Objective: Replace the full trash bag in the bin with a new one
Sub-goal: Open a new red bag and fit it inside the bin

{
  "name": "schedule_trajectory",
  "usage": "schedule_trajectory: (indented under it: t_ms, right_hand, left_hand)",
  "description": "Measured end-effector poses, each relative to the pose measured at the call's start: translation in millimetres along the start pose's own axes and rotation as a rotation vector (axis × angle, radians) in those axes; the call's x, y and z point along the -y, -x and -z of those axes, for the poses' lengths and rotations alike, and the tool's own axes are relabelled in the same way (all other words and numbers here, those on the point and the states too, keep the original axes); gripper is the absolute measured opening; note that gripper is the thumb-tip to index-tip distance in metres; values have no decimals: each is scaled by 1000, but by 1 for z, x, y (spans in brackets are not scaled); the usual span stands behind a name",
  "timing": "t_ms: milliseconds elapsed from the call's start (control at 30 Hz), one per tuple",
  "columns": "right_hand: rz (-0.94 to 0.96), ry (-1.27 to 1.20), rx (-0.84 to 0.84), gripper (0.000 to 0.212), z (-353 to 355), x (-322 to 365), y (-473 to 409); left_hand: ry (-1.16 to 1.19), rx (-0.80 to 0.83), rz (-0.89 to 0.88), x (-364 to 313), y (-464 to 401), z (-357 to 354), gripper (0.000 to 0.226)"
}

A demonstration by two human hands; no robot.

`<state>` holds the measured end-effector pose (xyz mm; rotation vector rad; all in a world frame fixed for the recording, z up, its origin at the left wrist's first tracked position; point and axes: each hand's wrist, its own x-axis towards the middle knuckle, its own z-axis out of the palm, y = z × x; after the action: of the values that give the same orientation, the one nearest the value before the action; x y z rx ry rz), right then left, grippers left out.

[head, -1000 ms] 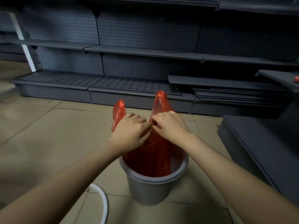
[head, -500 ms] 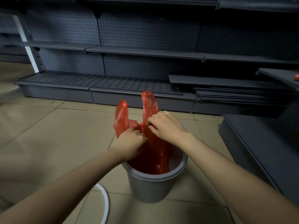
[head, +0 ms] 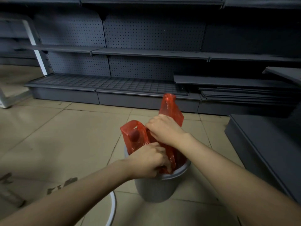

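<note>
A small grey plastic bin (head: 156, 188) stands on the tiled floor. A red plastic trash bag (head: 171, 111) sits inside it, with its two loop handles sticking up above the rim. My left hand (head: 146, 162) is low at the bin's near rim, fingers closed on the bag's plastic. My right hand (head: 162, 129) is higher, gripping the bag at the base of the taller right handle. The left handle (head: 133, 136) flops over to the left. The bag's contents are hidden.
Dark grey store shelving (head: 130, 53) runs along the back, its base (head: 65, 95) on the floor. Stacked shelf boards (head: 244, 95) lie at the right. A low grey platform (head: 268, 152) stands close on the right. A white curved rim (head: 112, 209) lies near my left forearm.
My left hand dropped from beside the right hand down to the bin's rim. The right hand stayed high on the bag. The left handle bent over to the left.
</note>
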<state>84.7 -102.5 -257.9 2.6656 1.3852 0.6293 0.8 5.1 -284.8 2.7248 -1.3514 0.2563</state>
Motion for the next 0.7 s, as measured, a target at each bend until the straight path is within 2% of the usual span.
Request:
schedule_trajectory:
  t_ms: [100,200,300,367,433,533,633,700]
  right_hand:
    - [-41,33,63,10,-3,-5,5]
    - [-78,41,111,13,1,-14,13]
    - [-122,70,176,22,4,-25,23]
    - [-151,99,222,20,4,-33,30]
    - [-176,114,255,19,3,-40,37]
    - [-234,76,300,18,5,-50,48]
    - [-206,38,353,17,7,-55,55]
    - [-116,52,408,24,6,-54,56]
  left_hand:
    - [-48,-44,82,7,11,9,18]
    - [-60,-187,241,22,20,23,29]
    - [-349,-278,405,38,22,34,29]
    - [-339,-192,509,42,22,39,27]
    - [-248,-31,625,46,22,40,22]
    - [-357,111,639,52,22,38,16]
    - [-400,117,592,56,24,29,12]
    - [-372,28,517,59,23,24,8]
